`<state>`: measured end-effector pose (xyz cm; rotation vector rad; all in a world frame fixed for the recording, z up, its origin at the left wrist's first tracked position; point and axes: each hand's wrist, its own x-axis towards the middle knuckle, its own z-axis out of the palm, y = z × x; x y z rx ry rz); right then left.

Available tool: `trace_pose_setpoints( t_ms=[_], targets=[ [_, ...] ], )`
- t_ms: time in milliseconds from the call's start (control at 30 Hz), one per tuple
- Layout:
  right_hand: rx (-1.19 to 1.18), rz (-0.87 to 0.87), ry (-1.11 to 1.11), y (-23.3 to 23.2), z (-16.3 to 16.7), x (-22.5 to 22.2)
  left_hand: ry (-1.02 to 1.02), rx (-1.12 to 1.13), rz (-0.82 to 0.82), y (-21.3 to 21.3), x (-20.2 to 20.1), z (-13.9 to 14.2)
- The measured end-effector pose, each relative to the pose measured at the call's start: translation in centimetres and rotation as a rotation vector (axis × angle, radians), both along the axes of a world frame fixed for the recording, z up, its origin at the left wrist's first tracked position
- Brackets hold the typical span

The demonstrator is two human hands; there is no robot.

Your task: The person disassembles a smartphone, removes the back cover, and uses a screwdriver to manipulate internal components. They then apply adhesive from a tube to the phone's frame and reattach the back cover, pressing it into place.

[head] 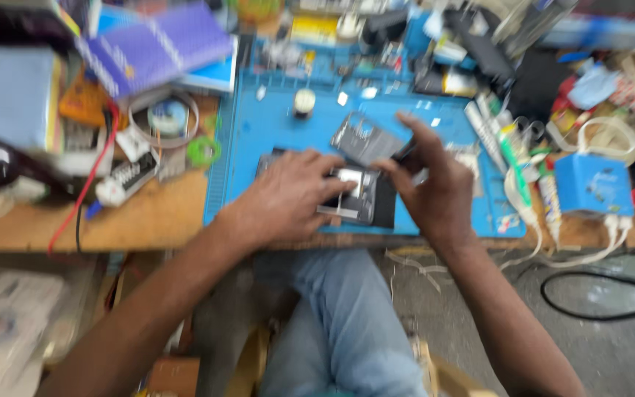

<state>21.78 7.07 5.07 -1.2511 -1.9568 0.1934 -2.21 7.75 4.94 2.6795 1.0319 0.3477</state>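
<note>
Blue mat (273,132), both hands (292,195) on phone (358,198)

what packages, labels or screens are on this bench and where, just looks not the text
Purple booklet: rear left, flat, white stripe.
Blue box: right edge, squarish, pale markings.
Tubes: right of the blue mat, white, green labels.
Opened phone: mat centre, dark with metal, under the left hand and right hand.

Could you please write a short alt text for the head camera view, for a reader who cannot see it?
Blurred view from above: a person's left hand presses on a dark, flat opened device on a blue work mat, while the right hand holds a thin tool at its edge. Tubes, a purple notebook and cables crowd the wooden bench.
</note>
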Motion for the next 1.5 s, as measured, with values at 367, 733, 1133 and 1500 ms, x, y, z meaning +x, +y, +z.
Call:
trace_pose_setpoints(
  t_ms=[367,733,1133,1500],
  targets=[
    [0.123,0.201,0.003,1.5,2.0,0.6,0.089,-0.048,-0.013,0.1,0.6,2.0],
    [-0.144,0.154,0.048,2.5,1.7,0.8,0.146,-0.025,-0.029,0.1,1.0,2.1],
    [-0.246,0.163,0.079,2.9,1.5,1.2,0.117,0.012,-0.024,-0.1,0.8,1.0],
    [-0.191,0.239,0.240,3.2,1.5,2.2,0.080,0.023,-0.033,0.1,0.7,1.2]
  ],
)
